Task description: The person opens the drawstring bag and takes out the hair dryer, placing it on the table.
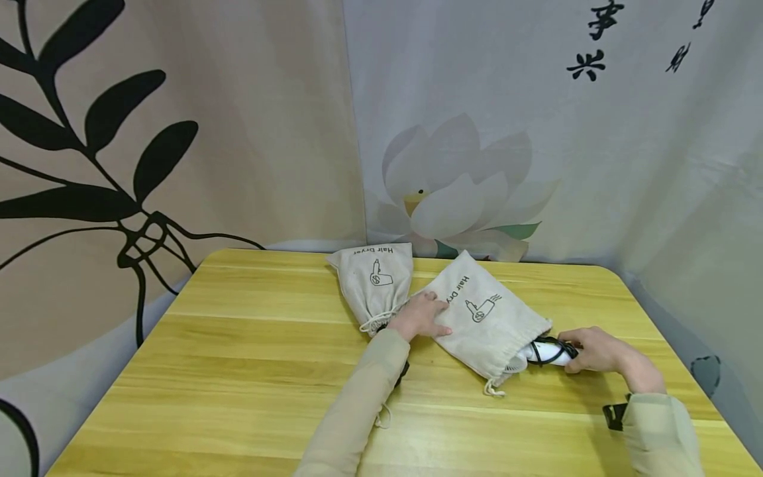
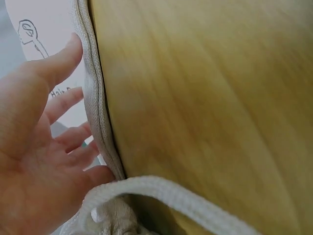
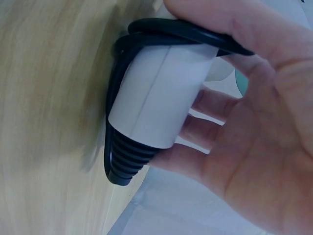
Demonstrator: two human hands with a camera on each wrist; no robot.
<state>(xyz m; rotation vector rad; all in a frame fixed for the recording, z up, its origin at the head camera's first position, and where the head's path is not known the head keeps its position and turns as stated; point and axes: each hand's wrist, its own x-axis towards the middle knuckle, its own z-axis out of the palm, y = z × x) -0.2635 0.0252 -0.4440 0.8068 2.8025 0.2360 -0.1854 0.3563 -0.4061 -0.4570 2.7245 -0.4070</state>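
A cream drawstring bag (image 1: 477, 318), printed "Hair Dryer", lies on the table with its mouth toward the right. Out of that mouth sticks the white handle of a hair dryer (image 1: 560, 351), wound with black cord; the rest of the dryer is hidden inside. My right hand (image 1: 599, 351) grips this handle, whose ribbed black cord sleeve (image 3: 132, 156) shows in the right wrist view. My left hand (image 1: 420, 316) rests on the bag's closed left end, fingers spread along its seam (image 2: 98, 98). A second printed bag (image 1: 372, 275) lies beside the left wrist.
The wooden table (image 1: 238, 371) has its far edge against a hanging cloth backdrop (image 1: 268, 132) with printed leaves and a lotus. A white drawstring (image 2: 166, 193) crosses the left wrist view. The first bag's knotted cord (image 1: 493, 389) trails on the tabletop.
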